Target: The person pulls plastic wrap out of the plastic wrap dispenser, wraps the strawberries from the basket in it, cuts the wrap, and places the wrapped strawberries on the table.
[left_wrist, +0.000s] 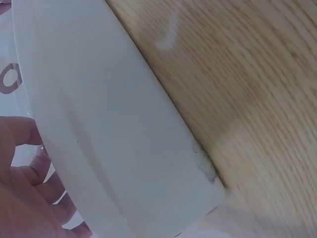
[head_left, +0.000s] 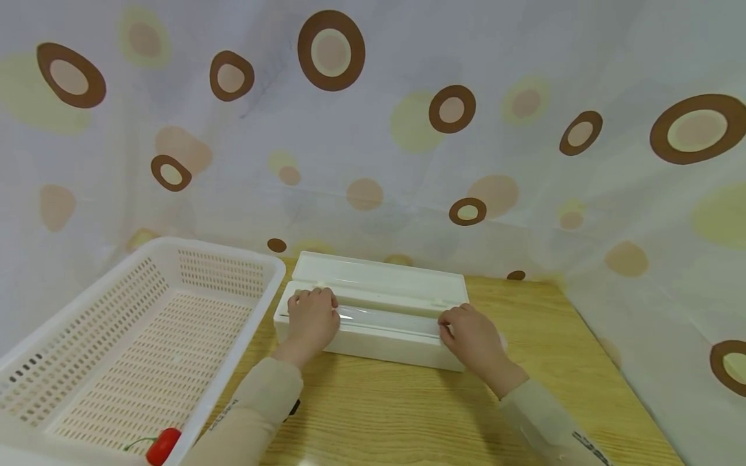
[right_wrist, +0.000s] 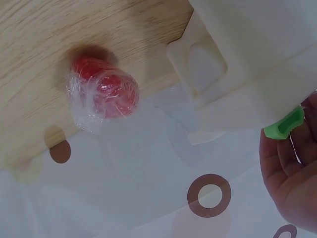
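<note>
A long white cling film dispenser (head_left: pixel 384 346) sits on the table with its lid (head_left: pixel 379 275) raised at the back. Clear cling film (head_left: pixel 387 320) lies across its top, shiny between the hands. My left hand (head_left: pixel 311 320) is at the left end, thumb and fingers curled in at the film's edge. At the right end, my right hand (head_left: pixel 472 336) curls its fingers on a small green slider (right_wrist: pixel 286 124) at the box edge. Beyond that end, the right wrist view has red items (right_wrist: pixel 111 91) bundled in clear film on the table.
A white slotted plastic basket (head_left: pixel 274 291) stands to the left, with a red cherry-like fruit (head_left: pixel 163 446) on a green stem in its near corner. The wood-grain table (head_left: pixel 373 414) extends in front and to the right. A dotted curtain (head_left: pixel 373 149) hangs behind and at the sides.
</note>
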`<state>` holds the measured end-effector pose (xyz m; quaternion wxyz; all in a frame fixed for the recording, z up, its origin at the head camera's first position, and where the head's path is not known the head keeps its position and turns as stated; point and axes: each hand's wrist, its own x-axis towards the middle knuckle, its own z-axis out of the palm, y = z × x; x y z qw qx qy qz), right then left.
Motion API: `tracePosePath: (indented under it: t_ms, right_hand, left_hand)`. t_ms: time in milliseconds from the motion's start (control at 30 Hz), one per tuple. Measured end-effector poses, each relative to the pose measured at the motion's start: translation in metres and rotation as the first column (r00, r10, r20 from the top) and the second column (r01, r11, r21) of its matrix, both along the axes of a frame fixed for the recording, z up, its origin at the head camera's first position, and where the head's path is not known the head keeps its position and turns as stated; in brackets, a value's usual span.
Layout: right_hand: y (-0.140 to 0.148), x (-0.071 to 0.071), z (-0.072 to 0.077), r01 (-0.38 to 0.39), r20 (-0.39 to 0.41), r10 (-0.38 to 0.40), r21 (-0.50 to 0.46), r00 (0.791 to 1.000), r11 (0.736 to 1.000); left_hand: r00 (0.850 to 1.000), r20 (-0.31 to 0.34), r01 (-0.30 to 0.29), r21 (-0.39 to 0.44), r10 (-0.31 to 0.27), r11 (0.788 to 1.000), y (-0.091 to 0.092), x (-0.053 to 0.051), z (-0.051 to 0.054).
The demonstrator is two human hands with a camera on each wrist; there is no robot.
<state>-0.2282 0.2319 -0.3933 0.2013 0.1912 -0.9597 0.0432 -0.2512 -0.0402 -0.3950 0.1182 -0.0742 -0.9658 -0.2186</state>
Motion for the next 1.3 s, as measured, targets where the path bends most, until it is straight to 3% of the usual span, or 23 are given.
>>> tracePosePath:
  t_ms: [267, 533, 700, 867, 1067, 1300]
  right_hand:
    - [0.004, 0.0, 0.005, 0.014, 0.027, -0.012, -0.065, 1.0, 0.998]
    - [0.007, 0.0, 0.002, -0.012, 0.017, 0.014, -0.117, 1.0, 0.993]
    - [0.008, -0.003, 0.002, -0.007, 0.011, 0.008, -0.119, 1.0, 0.993]
    - [0.01, -0.01, 0.006, 0.018, 0.014, -0.016, -0.126, 1.0, 0.992]
    - [0.012, -0.015, 0.008, 0.037, 0.027, -0.033, -0.151, 0.999, 0.988]
    - [0.014, -0.013, 0.0, 0.038, 0.024, -0.034, -0.19, 0.999, 0.981]
  left_hand:
    - [0.993, -0.11, -0.04, -0.076, 0.031, 0.996, -0.004, -0.002, 0.004]
    - [0.987, -0.098, -0.129, -0.035, 0.125, 0.991, -0.013, 0.001, 0.01]
    - [0.98, -0.106, -0.171, 0.012, 0.171, 0.985, -0.018, -0.002, 0.009]
    - [0.976, -0.123, -0.175, 0.049, 0.18, 0.983, -0.02, -0.004, 0.01]
    - [0.966, -0.154, -0.211, 0.003, 0.209, 0.978, -0.021, -0.005, 0.015]
    - [0.971, -0.121, -0.21, -0.007, 0.207, 0.978, -0.022, -0.001, 0.014]
